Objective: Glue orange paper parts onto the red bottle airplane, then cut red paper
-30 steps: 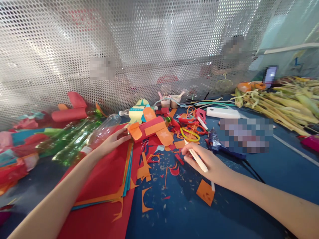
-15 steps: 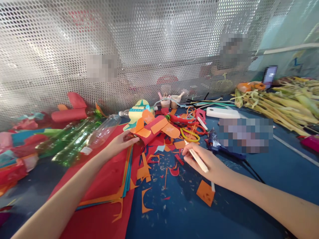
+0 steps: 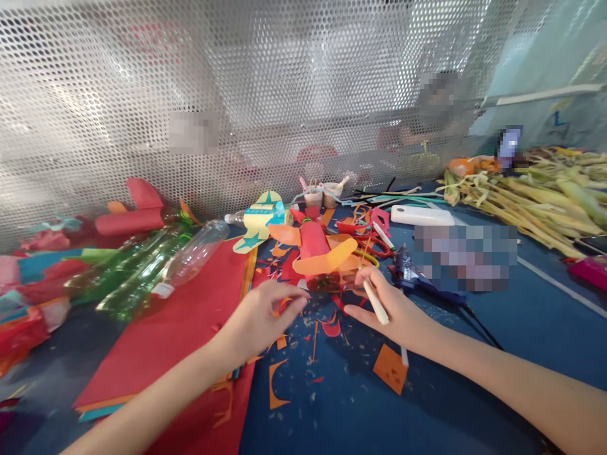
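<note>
1. From the head view, we see a toy plane of red and orange paper wrapped round a bottle [image 3: 313, 239]. Its body is red, its rounded wings orange, and its near end shows dark, see-through plastic.
2. Around it on the dark blue surface [image 3: 327, 411] we find a pale yellow paper plane with teal stars [image 3: 262, 217] beyond, a stack of red paper sheets [image 3: 190, 322] to the left and a dark blue glue gun [image 3: 406, 266] to the right. A red crescent-shaped paper scrap [image 3: 332, 327] lies in front.
3. The plane sits just beyond our two hands, between them. Our left hand [image 3: 265, 313] curls thumb and fingers towards each other near its end; we cannot tell whether they touch it. Our right hand [image 3: 391, 313], beside that end, is clasped round a slim white pen [image 3: 376, 304].
</note>
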